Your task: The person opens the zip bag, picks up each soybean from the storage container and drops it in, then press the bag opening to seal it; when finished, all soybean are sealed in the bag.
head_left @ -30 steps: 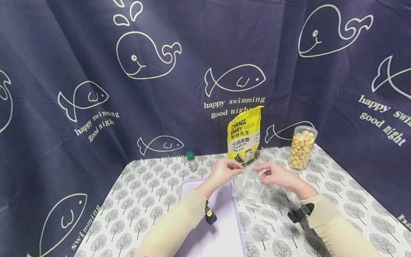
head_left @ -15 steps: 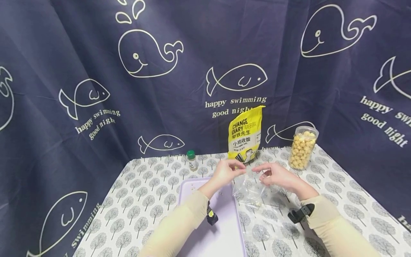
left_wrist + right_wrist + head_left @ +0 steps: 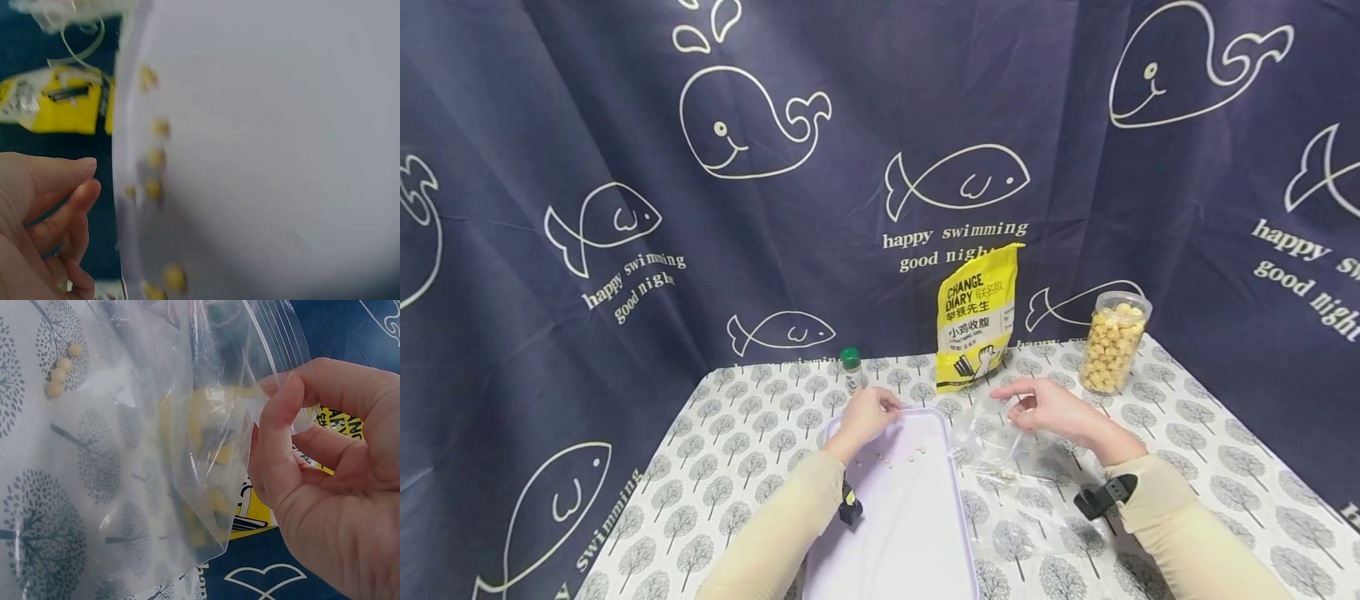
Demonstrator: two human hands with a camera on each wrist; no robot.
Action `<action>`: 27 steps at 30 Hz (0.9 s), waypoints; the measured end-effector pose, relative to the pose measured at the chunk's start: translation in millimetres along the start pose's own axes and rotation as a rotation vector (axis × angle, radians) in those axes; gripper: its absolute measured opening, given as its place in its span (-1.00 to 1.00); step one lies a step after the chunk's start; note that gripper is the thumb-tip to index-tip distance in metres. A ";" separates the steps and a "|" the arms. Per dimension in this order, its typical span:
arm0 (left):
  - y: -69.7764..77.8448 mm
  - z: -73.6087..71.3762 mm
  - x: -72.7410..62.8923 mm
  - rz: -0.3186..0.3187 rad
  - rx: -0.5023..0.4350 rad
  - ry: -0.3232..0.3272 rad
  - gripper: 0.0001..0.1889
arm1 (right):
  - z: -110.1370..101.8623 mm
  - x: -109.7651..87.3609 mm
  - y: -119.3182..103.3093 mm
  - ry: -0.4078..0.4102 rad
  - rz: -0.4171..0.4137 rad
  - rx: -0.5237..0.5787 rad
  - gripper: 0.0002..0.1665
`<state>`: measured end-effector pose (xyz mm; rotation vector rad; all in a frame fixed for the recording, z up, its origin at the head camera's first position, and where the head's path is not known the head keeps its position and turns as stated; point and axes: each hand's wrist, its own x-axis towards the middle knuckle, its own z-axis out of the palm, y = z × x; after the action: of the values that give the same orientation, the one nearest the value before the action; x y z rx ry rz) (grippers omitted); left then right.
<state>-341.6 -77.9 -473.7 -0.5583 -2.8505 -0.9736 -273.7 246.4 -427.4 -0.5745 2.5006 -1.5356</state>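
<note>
My right hand (image 3: 1048,410) pinches the rim of a clear zip bag (image 3: 206,444) between thumb and fingers and holds its mouth up. Inside the bag lie several small round yellow beans (image 3: 58,375), which look like soybeans. At the far left corner of the pale purple tray (image 3: 910,533) hovers my left hand (image 3: 867,415), its fingers loosely bent. The left wrist view shows thumb and index fingertips close together, with nothing visible between them. More of the same beans (image 3: 156,157) are scattered along the tray's far end.
Behind the hands stands a yellow snack bag (image 3: 977,321). A clear jar of yellow puffed balls (image 3: 1114,346) is at the back right. A small green-capped bottle (image 3: 851,363) stands behind the left hand, partly covered. A dark patterned curtain (image 3: 805,225) closes off the back.
My left hand has moved left from the bag's mouth to the tray's far left corner, uncovering beans there. My right hand keeps holding the bag in nearly the same place.
</note>
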 end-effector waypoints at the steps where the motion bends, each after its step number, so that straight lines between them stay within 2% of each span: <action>1: -3.1 -0.6 0.0 -0.020 0.031 0.008 -0.90 | -0.2 -0.4 0.1 0.000 0.001 -0.001 -0.44; 4: -8.2 -1.8 -0.5 -0.031 0.135 -0.002 -0.89 | -1.3 -1.7 0.6 -0.005 0.001 0.000 -0.42; 8: -9.9 -0.2 0.1 0.004 0.211 -0.011 -0.89 | -2.5 -2.1 1.4 0.001 0.013 -0.001 -0.41; 13: -9.6 4.0 3.1 0.014 0.252 0.007 -0.92 | -4.6 -1.2 1.6 0.001 0.010 0.005 -0.41; 16: -9.4 6.5 4.7 0.020 0.237 0.013 -0.91 | -4.8 -0.9 1.7 -0.003 -0.003 -0.006 -0.40; 18: -6.8 7.0 4.6 0.001 0.191 0.003 -0.90 | -3.8 -0.7 2.0 -0.006 -0.007 -0.007 -0.39; 21: 4.6 5.2 4.3 0.001 0.032 -0.029 -0.91 | -1.9 -0.2 2.0 -0.014 -0.007 -0.007 -0.39; 23: 18.7 2.2 4.5 0.003 -0.085 -0.053 -0.91 | -1.5 -0.1 1.7 -0.015 -0.005 -0.004 -0.39; 25: 35.2 -0.5 5.6 0.037 -0.194 -0.074 -0.91 | -1.8 -0.1 1.5 -0.013 -0.010 -0.005 -0.39; 27: 52.6 -1.9 6.9 0.060 -0.264 -0.090 -0.91 | -2.5 -0.1 1.8 -0.009 -0.015 -0.008 -0.39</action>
<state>-329.0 -38.3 -440.5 -0.7226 -2.7790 -1.3580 -274.9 249.2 -427.8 -0.6011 2.5029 -1.5257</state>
